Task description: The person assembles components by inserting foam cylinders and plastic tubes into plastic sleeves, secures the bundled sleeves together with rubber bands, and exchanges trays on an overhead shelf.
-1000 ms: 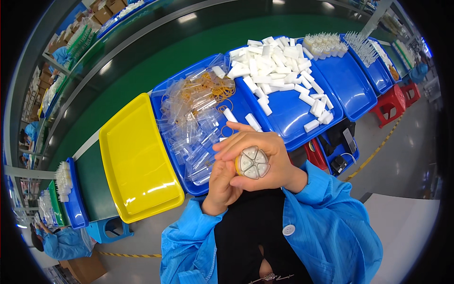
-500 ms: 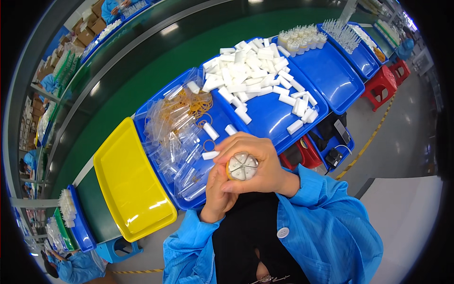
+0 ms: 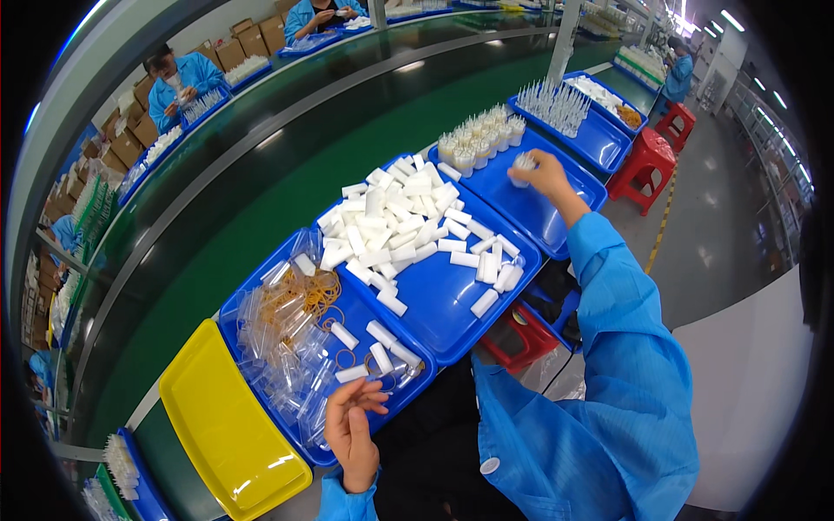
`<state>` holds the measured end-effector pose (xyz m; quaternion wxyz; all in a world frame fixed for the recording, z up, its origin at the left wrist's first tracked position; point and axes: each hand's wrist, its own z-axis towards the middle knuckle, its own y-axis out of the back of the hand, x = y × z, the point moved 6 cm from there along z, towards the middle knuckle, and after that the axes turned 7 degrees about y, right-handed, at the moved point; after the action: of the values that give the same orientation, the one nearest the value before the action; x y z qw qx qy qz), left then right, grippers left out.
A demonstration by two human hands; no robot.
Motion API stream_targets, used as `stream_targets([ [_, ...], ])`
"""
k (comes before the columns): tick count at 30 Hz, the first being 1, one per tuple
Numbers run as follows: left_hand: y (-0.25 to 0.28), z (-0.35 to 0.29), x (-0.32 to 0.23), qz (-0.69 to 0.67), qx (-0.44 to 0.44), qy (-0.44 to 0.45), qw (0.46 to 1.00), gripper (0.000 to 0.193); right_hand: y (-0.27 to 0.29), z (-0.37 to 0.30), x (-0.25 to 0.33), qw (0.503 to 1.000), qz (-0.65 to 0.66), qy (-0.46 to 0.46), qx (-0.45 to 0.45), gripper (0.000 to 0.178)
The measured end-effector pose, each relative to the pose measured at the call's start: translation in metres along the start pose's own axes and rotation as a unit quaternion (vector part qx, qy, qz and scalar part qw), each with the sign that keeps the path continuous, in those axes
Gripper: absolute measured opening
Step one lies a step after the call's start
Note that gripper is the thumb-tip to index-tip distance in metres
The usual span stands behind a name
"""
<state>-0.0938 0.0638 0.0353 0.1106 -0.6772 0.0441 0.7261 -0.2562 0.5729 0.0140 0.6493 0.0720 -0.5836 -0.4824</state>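
Observation:
My right hand (image 3: 552,182) is stretched out to the far right, fingers closed around a bundle of white pieces (image 3: 523,165). It is over a blue tray (image 3: 556,227) where several similar bundles (image 3: 478,143) stand upright, thin tips pointing up. My left hand (image 3: 352,438) is open and holds nothing, fingers loosely bent. It hovers at the near edge of another blue tray (image 3: 415,392). Transparent plastic sleeves (image 3: 276,347), orange rubber bands (image 3: 304,300) and some loose white blocks (image 3: 380,357) lie in that tray.
Between these trays, a blue tray (image 3: 439,326) carries a heap of white blocks (image 3: 391,217). A yellow tray (image 3: 221,425) is at the left. Beyond runs a green conveyor belt (image 3: 261,187). Red stools (image 3: 645,169) stand at the right. Co-workers in blue (image 3: 182,82) sit across the belt.
My hands have parted. The right one carried the bundle from in front of my chest to the far right tray; the left let go and opened. The view has shifted too.

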Motion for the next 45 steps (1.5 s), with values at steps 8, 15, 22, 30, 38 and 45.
stream_targets([
  [8,0.008,0.001,0.001,0.015,-0.021,0.026,0.999,0.029,-0.090,-0.008,0.040,0.956,0.232,-0.055,0.172,0.041],
  [15,0.054,-0.025,-0.046,0.309,-0.103,-0.132,0.936,0.029,-0.031,-0.015,-0.003,0.945,0.293,-0.012,0.144,0.058],
  [22,0.158,-0.124,-0.018,0.674,-0.173,-0.069,0.715,0.041,0.006,-0.051,0.101,0.963,0.236,0.085,0.096,0.040],
  [30,0.149,-0.145,-0.026,0.671,-0.215,-0.143,0.695,0.028,0.077,-0.073,0.370,0.819,0.113,0.540,-0.160,0.031],
  [38,0.164,-0.147,-0.024,0.595,-0.290,-0.170,0.730,0.024,0.098,0.052,0.513,0.692,-0.141,0.577,-0.410,0.065],
  [45,0.188,-0.164,-0.018,0.600,-0.312,-0.128,0.725,0.030,0.089,0.138,0.523,0.816,-0.115,0.504,-0.257,0.040],
])
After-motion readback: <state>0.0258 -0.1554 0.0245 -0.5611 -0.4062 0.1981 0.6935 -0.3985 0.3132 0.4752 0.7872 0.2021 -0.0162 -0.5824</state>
